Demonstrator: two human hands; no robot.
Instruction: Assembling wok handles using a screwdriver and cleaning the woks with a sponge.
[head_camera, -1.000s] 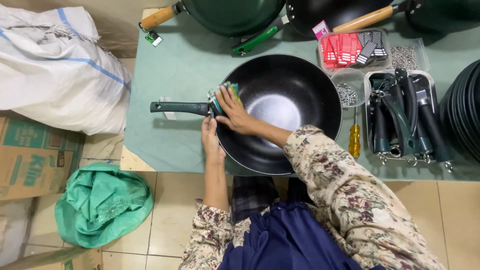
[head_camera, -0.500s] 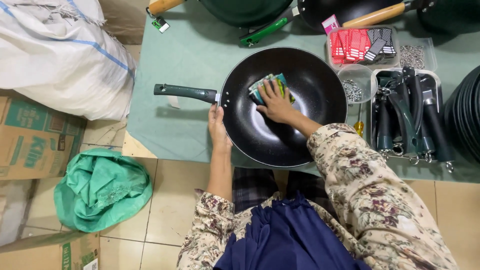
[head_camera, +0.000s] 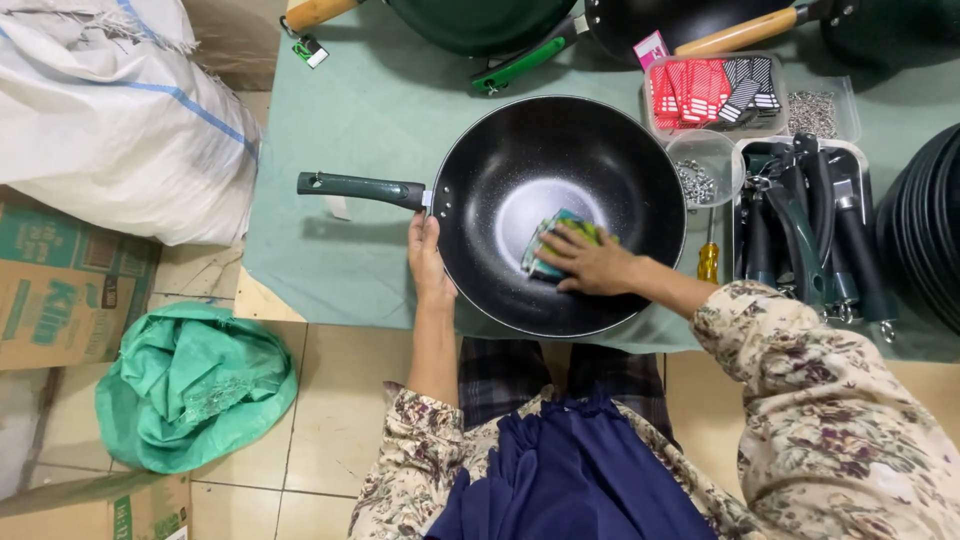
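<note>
A black wok (head_camera: 520, 140) with a dark green handle (head_camera: 360, 188) lies on a pale green table (head_camera: 380, 110). My left hand (head_camera: 428, 262) holds the wok's near rim, just below where the handle joins. My right hand (head_camera: 590, 262) presses a folded green and yellow cloth (head_camera: 548, 238) flat against the inside of the wok, near its shiny bottom. The fingers cover most of the cloth.
Trays of red and black tags (head_camera: 712, 88), small metal parts (head_camera: 812, 112) and dark handles (head_camera: 810, 220) stand to the right, beside a yellow-handled screwdriver (head_camera: 708, 262). More pans (head_camera: 480, 20) lie at the back and a stack (head_camera: 925, 230) at far right. A white sack (head_camera: 110, 120), boxes (head_camera: 60, 275) and a green bag (head_camera: 195, 385) are on the left.
My right hand has slid the cloth from the wok's left rim by the handle down to its middle. My left hand stays on the near rim.
</note>
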